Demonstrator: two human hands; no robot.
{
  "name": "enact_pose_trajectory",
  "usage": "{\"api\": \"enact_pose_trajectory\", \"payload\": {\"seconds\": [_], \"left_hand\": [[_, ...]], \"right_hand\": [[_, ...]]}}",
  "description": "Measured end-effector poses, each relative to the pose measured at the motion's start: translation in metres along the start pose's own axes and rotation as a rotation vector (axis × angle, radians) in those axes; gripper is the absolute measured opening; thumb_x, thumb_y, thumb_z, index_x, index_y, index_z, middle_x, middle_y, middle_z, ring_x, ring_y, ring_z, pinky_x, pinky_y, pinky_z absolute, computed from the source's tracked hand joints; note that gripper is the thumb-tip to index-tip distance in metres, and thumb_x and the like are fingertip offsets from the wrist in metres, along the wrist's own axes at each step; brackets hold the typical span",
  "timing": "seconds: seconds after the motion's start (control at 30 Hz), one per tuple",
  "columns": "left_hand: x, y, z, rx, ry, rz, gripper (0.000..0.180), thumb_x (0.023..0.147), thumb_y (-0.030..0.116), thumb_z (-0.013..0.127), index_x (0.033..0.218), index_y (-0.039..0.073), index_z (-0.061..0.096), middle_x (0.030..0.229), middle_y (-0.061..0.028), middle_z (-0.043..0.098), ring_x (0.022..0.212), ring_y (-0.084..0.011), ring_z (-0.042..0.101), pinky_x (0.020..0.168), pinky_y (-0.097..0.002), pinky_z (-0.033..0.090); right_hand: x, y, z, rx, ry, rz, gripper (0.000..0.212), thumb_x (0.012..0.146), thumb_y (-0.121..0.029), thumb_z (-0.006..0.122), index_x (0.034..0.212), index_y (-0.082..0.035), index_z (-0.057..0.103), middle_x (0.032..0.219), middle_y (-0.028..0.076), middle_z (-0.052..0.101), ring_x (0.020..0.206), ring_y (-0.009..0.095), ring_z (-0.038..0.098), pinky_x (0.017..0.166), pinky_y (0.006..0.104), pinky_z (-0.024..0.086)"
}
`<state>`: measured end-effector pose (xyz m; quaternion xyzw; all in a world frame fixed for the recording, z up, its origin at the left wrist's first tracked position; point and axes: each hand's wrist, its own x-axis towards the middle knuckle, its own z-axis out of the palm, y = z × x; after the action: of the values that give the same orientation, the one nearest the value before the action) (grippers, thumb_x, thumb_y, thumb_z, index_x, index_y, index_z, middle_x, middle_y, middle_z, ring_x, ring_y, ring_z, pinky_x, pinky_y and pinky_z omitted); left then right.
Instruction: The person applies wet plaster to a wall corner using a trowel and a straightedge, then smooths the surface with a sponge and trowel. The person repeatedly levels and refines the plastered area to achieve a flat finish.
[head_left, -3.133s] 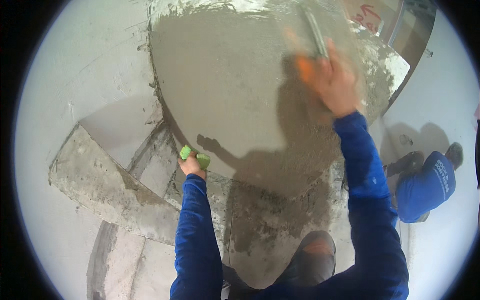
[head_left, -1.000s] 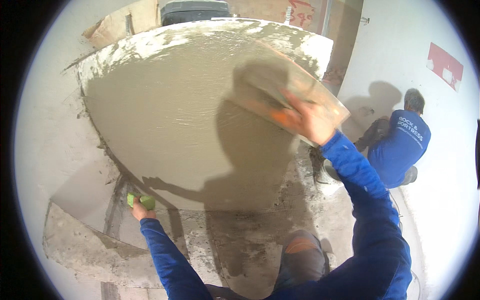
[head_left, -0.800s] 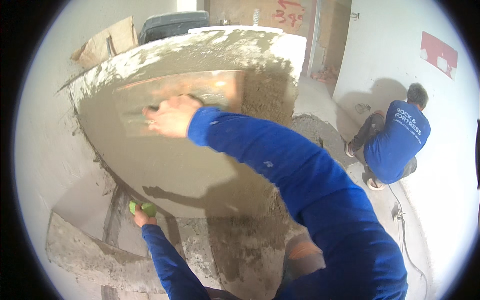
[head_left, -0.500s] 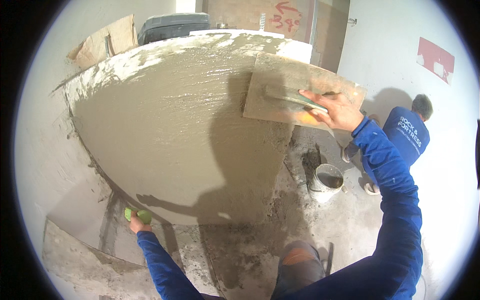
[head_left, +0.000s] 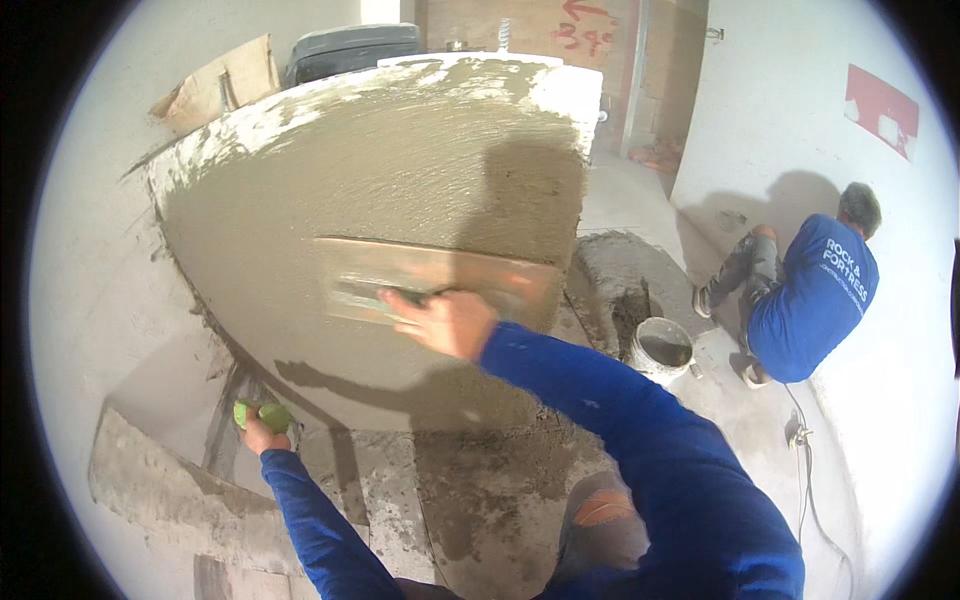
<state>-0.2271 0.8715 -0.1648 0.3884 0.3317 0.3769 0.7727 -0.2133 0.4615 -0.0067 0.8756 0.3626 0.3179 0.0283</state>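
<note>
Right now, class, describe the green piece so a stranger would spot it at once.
Find the broad grey plastered panel filling the middle. Just off its lower left edge is the left hand, gripping the green piece. Its bright green sets it apart from the greyish slab below it.

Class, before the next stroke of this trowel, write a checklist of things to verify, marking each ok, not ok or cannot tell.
1. Right hand gripping the wide, thin, rectangular trowel: ok.
2. Left hand holding the light-green, sponge-like block, apart from the trowel: ok.
3. Trowel fully flat against the grey, plaster-like coat: cannot tell; it is blurred.
4. Coat even along its upper edge: not ok; irregular white patches show there.
5. White, round bucket standing upright: ok.
6. Crouching co-worker in a blue shirt apart from the trowel: ok.
</note>
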Motion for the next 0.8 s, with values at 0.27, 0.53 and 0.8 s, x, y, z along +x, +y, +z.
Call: {"api": "enact_pose_trajectory", "payload": {"seconds": [0.27, 0.53, 0.8], "left_hand": [[0.024, -0.033, 0.007, 0.025, -0.062, -0.119, 0.043, 0.076, 0.017, 0.065, 0.114, 0.002, 0.052, 0.102, -0.0127, 0.059, 0.081, -0.0301, 0.064, 0.067, -0.0471, 0.056], [-0.010, 0.004, 0.009, -0.057, -0.162, -0.102, 0.036, 0.077, 0.015, 0.064, 0.108, -0.001, 0.057, 0.095, -0.0119, 0.061, 0.081, -0.0309, 0.064, 0.066, -0.0469, 0.056], [-0.001, 0.015, 0.004, 0.030, -0.173, 0.014, 0.043, 0.076, 0.015, 0.064, 0.115, 0.002, 0.053, 0.101, -0.0141, 0.059, 0.083, -0.0329, 0.064, 0.066, -0.0473, 0.056]], "right_hand": [[-0.051, 0.073, -0.074, 0.397, 0.803, 0.694, 0.056, 0.091, -0.028, 0.057, 0.141, -0.009, 0.040, 0.110, 0.022, 0.064, 0.085, 0.035, 0.067, 0.066, 0.0444, 0.055], [-0.078, -0.026, 0.038, 0.462, 0.371, 0.566, 0.060, 0.092, -0.030, 0.055, 0.144, -0.010, 0.035, 0.105, 0.022, 0.066, 0.074, 0.033, 0.068, 0.059, 0.0381, 0.055], [-0.014, 0.076, -0.072, 0.481, 0.899, 0.794, 0.055, 0.094, -0.020, 0.052, 0.141, 0.000, 0.033, 0.090, 0.028, 0.064, 0.069, 0.040, 0.065, 0.062, 0.0449, 0.052]]}}
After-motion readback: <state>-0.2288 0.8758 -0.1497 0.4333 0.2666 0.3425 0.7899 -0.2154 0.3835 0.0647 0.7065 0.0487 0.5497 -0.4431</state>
